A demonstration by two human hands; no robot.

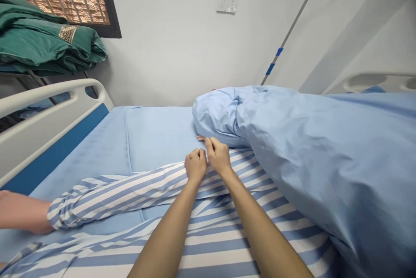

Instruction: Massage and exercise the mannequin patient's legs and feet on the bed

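Striped blue-and-white trousers [136, 193] cover the legs of a figure lying on the bed, with a bare foot [24, 210] at the left. Over the nearer edge of the far trouser leg, my left hand [196, 165] is closed in a fist. My right hand [218, 155] is closed right beside it, at the edge of the light blue quilt [292, 139]. What either hand holds, if anything, is hidden by the fingers. Pinkish fingertips [200, 138] show just beyond my right hand, below the folded quilt.
A blue mattress [156, 126] lies under the figure, with a cream-and-blue bed end board [55, 139] at the left. Green folded cloth [48, 44] is piled by the window. Behind the quilt, an IV pole [292, 26] leans in view before the wall.
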